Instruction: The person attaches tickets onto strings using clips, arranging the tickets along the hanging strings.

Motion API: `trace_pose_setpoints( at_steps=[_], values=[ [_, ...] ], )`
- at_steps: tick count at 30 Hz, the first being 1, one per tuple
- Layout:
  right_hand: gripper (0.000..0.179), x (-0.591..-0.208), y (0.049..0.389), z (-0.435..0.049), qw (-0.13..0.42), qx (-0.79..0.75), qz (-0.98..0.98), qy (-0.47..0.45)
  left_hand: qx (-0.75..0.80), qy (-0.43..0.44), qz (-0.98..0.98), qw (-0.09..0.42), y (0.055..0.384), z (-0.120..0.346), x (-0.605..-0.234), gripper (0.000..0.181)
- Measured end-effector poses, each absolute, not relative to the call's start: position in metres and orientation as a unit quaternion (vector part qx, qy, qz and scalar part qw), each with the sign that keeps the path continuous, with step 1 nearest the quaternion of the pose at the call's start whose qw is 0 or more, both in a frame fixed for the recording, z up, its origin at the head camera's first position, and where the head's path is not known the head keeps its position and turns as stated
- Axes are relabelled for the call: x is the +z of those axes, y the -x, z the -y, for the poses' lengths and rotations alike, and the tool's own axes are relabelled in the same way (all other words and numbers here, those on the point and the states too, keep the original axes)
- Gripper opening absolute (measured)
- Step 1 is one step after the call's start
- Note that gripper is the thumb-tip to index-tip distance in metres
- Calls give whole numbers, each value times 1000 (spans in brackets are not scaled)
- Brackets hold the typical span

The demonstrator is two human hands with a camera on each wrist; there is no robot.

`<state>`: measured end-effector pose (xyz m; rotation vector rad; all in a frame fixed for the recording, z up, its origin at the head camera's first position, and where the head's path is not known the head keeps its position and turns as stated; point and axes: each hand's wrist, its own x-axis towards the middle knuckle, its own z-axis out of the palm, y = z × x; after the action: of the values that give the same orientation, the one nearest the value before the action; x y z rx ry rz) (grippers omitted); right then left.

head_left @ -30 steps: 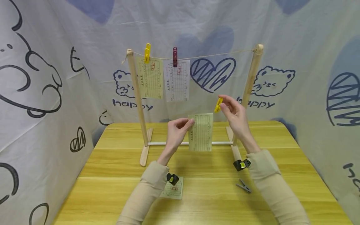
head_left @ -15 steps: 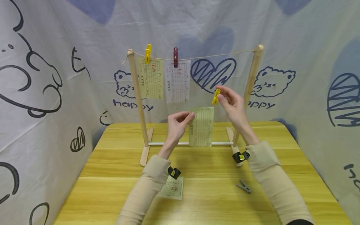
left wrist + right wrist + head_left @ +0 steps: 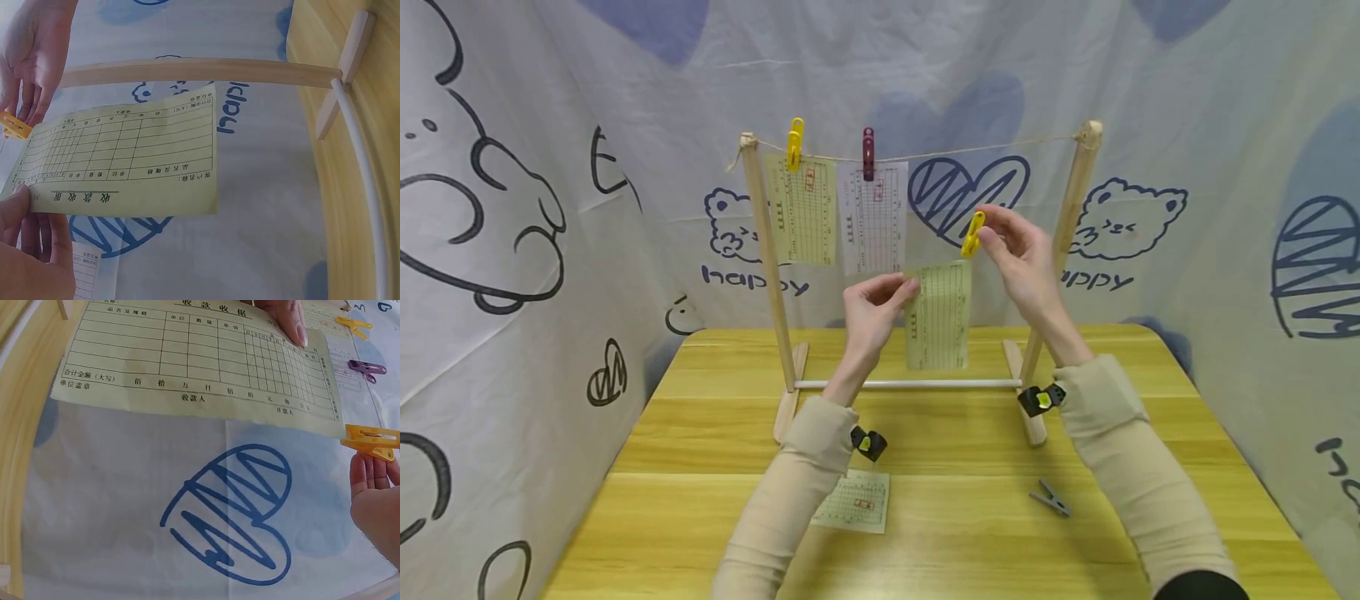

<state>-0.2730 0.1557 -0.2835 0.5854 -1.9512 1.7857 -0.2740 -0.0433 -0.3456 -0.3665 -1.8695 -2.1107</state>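
Between thumb and fingers, my left hand [image 3: 874, 310] pinches a yellow-green receipt slip [image 3: 938, 321] near its upper left corner. The slip hangs upright below the string [image 3: 970, 148], its printed table showing in the left wrist view. To the right, my right hand [image 3: 1024, 260] pinches a yellow clothespin [image 3: 973, 235] just above the slip's upper right corner. In the right wrist view the tip of this clothespin [image 3: 372, 439] overlaps the slip's edge. On the string, a yellow clothespin [image 3: 795, 145] holds a yellow slip [image 3: 805, 217] and a maroon clothespin [image 3: 868, 154] holds a white slip [image 3: 872, 225].
A wooden post [image 3: 1078, 192] stands at each end of the string, joined low down by a white rod [image 3: 940, 384]. On the table [image 3: 955, 550] lie another slip [image 3: 854, 504], partly behind the left sleeve, and a grey clothespin [image 3: 1051, 498]. Patterned cloth [image 3: 1240, 250] surrounds the table.
Both hands have risen toward the string, carrying the slip and the yellow clothespin. The clothespin has also shifted slightly left. The slip on the table shows more from behind the left sleeve.
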Motion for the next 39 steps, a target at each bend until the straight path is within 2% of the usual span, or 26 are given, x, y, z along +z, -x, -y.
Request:
trace_pose_setpoints(
  at_steps=[13, 39],
  values=[
    [34, -259, 279, -148, 224, 628, 712, -221, -755, 113, 630, 142, 284, 39, -319, 25],
    [30, -202, 296, -145, 274, 597, 719, -229, -761, 100, 618, 171, 308, 15, -276, 27]
  ],
)
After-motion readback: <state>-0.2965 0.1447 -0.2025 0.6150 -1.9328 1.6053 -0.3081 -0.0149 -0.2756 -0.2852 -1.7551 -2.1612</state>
